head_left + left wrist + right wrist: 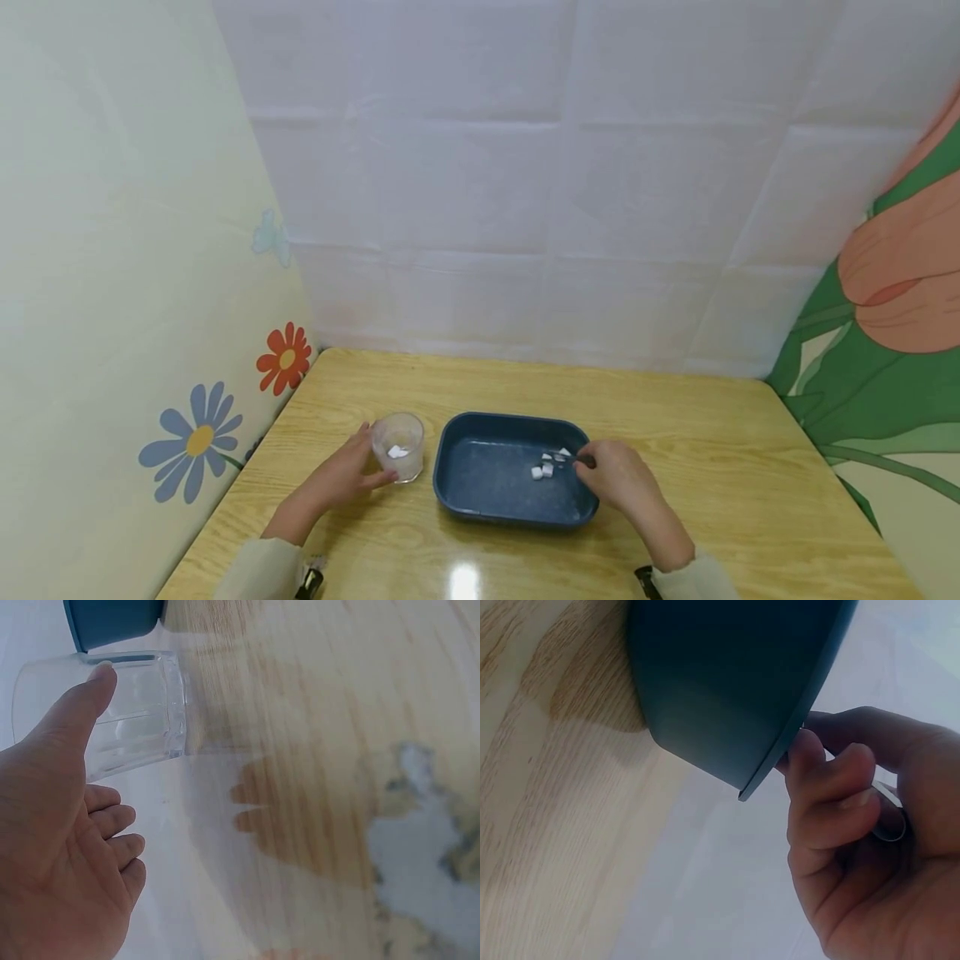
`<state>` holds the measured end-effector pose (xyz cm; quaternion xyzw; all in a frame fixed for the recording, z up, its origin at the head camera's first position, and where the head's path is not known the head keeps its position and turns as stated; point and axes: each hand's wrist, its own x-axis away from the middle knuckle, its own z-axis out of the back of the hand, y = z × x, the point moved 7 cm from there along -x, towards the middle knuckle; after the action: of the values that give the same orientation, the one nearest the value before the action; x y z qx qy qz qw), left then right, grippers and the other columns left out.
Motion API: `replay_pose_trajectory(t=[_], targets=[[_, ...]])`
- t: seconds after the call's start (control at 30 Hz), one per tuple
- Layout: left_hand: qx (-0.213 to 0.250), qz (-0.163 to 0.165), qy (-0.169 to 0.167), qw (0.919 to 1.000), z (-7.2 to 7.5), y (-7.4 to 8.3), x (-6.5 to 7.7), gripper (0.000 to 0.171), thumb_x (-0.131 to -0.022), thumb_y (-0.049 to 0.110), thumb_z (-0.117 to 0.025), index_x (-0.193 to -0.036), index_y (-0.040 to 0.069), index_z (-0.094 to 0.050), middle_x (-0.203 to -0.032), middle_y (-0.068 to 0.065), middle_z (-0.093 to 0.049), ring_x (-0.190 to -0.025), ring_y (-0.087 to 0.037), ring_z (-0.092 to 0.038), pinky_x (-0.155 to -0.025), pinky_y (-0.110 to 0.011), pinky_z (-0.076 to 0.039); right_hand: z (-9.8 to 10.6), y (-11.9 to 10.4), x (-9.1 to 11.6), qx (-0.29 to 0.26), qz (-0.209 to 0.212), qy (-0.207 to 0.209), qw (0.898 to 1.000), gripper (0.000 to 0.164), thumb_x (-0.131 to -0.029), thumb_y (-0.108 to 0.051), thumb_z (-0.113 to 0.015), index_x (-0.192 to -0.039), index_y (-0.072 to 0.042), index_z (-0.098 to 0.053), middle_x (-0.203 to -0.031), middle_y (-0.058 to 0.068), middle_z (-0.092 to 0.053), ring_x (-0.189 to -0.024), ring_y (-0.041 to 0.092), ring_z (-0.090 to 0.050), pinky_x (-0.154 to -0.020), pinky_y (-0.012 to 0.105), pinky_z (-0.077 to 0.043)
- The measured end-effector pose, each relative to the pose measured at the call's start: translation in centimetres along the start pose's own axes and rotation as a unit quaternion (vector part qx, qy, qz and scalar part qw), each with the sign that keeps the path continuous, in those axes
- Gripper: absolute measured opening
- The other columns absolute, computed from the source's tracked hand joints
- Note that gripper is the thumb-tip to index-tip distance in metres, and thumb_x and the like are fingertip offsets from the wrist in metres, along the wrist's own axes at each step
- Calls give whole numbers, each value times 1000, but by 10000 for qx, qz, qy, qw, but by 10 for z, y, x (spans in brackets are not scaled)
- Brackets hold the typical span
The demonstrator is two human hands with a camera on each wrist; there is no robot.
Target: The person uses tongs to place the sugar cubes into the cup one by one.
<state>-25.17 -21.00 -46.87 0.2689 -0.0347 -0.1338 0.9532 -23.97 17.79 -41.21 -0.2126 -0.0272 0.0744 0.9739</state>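
A clear drinking glass (399, 450) with a little white piece in it stands on the table at left. My left hand (347, 471) holds the glass from its left side, thumb along the near wall in the left wrist view. My right hand (618, 477) grips a slim utensil (583, 460) with a dark handle over the right rim of a dark blue tray (480, 492); its exact kind is hard to tell. Below the utensil's thin tip, several small white cubes (537, 473) lie in the tray's right part. The right wrist view shows the fingers curled and a rounded metal end in the palm.
The wooden table (675, 417) extends around both vessels. A white cloth (555, 208) hangs behind it. Flower-printed panels stand at the left (135, 275) and right (900, 333). The tray sits just right of the glass, a narrow gap between them.
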Motion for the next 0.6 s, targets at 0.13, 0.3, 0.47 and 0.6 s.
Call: replay_pose_trajectory(t=[0.13,0.3,0.47,0.6], targets=[[-195,4,64,9998,0,0,0,97,-77,51,-70,-147,4,-23,-150,-18,-28,-140,-37,-17,-109,-56,-23,-1,0,-1,-21,-29,-27,10000,17,-83,-21,-68,-93,-8,-73,-93,5,-70,-85,23,-65,-71,41,-54],[-277,34,94,9996,0,1,0,97,-77,51,-71,-147,2,-24,-150,-20,-28,-140,-37,-18,-109,-56,-23,-2,2,-2,-3,-76,-45,10000,15,-84,-20,-67,-91,-9,-73,-92,4,-70,-85,22,-64,-71,40,-54],[-354,11,125,9993,0,1,0,96,-77,50,-71,-146,2,-25,-149,-20,-29,-140,-38,-20,-109,-56,-24,-3,2,-3,26,-81,-36,10000,15,-84,-21,-67,-91,-10,-73,-93,5,-70,-87,23,-64,-73,41,-53],[-363,11,126,9993,0,0,0,96,-77,50,-71,-146,2,-25,-149,-19,-29,-140,-37,-20,-109,-56,-24,-4,3,-4,-9,-135,-44,9999,15,-84,-21,-67,-92,-10,-73,-94,5,-70,-87,23,-64,-72,41,-53]])
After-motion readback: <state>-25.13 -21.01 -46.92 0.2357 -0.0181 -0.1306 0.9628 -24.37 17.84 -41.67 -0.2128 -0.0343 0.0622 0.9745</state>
